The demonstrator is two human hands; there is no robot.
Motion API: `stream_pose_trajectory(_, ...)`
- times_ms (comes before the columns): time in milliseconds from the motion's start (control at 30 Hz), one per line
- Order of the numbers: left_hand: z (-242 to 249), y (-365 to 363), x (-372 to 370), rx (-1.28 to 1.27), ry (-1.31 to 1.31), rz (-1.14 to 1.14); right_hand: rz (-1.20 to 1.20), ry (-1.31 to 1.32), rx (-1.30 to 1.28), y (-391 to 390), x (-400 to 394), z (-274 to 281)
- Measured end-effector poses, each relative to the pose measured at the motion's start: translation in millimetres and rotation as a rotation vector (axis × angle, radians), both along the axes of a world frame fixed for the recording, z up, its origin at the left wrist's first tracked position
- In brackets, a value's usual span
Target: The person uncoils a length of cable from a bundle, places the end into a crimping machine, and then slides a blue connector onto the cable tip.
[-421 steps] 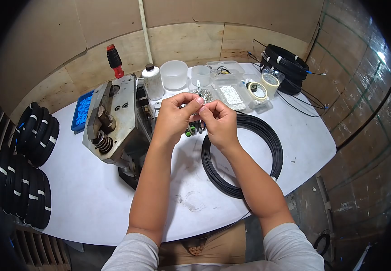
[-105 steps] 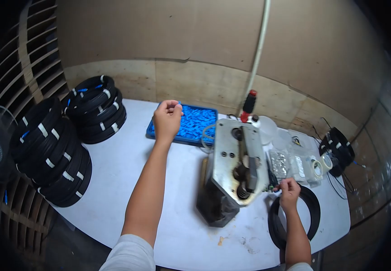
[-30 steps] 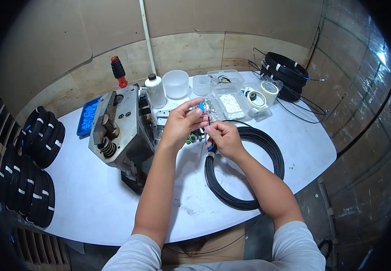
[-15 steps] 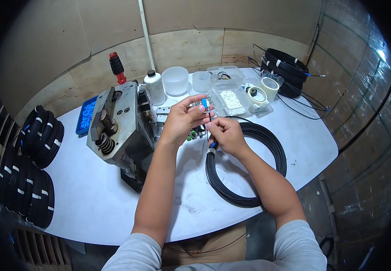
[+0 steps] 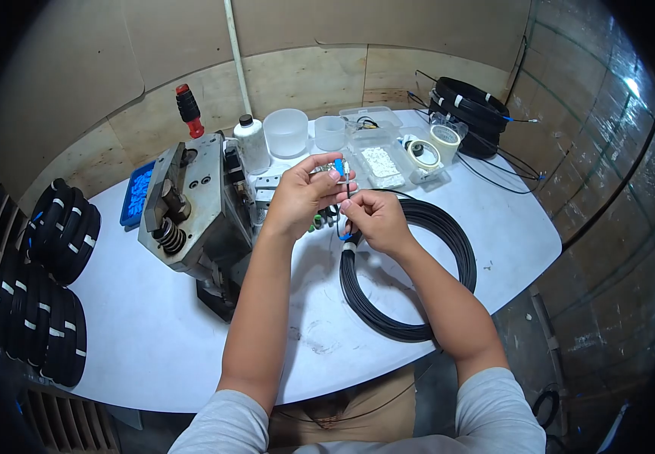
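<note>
My left hand (image 5: 302,195) pinches a small blue connector piece (image 5: 339,167) between thumb and fingertips. Just right of it, my right hand (image 5: 373,218) grips the thin black cable end (image 5: 348,189), which points up at the blue piece. That end comes from a black cable coil (image 5: 448,242) lying flat on the white table (image 5: 153,333) under my right wrist. Both hands hover above the table's middle, right of a grey metal press machine (image 5: 191,204).
A blue tray of blue pieces (image 5: 136,194) lies left behind the machine. A white bottle (image 5: 252,142), plastic cups (image 5: 287,130), clear parts boxes (image 5: 379,160) and tape rolls (image 5: 424,153) stand at the back. Bundled black coils lie at far left (image 5: 47,280) and back right (image 5: 469,106).
3.5 s ago my left hand reached over the blue tray; it came back with a blue piece. Over the last second both hands stayed close together, the cable tip nearing the blue piece.
</note>
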State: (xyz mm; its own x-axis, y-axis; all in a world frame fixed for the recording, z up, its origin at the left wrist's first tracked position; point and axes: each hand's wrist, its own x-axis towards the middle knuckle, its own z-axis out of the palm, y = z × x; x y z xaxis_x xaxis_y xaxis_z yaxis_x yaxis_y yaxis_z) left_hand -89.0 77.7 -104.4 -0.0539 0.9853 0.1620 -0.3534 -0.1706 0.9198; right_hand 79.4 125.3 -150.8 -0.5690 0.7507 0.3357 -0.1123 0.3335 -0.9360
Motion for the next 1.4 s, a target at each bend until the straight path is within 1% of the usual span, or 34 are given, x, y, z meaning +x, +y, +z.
stream_pose_trajectory(67, -2.2, 1.5, -2.2, -0.007, 0.006, -0.019, 0.002, -0.002, 0.015, 0.5, -0.4, -0.4)
stream_pose_trajectory(167, -1.2, 0.9, -2.9, -0.004, 0.006, -0.021, 0.032, 0.023, -0.039, -1.6, -0.2, 1.7)
stream_pose_trajectory(333, -1.6, 1.1, -2.7, -0.007, 0.009, -0.013, 0.011, -0.017, -0.03, -3.1, 1.8, 5.6)
stream_pose_trajectory(767, -2.5, 1.6, -5.1, -0.017, -0.004, -0.019, -0.002, -0.002, -0.033, -2.5, 0.4, 3.0)
stream_pose_trajectory(1133, -3.4, 2.0, -7.0, -0.021, 0.009, -0.024, -0.006, -0.073, 0.002, 2.1, 2.3, -1.0)
stream_pose_trajectory(1400, -2.0, 0.1, -6.7, -0.025, -0.005, -0.03, 0.003, -0.042, -0.004, 1.4, 1.6, -0.9)
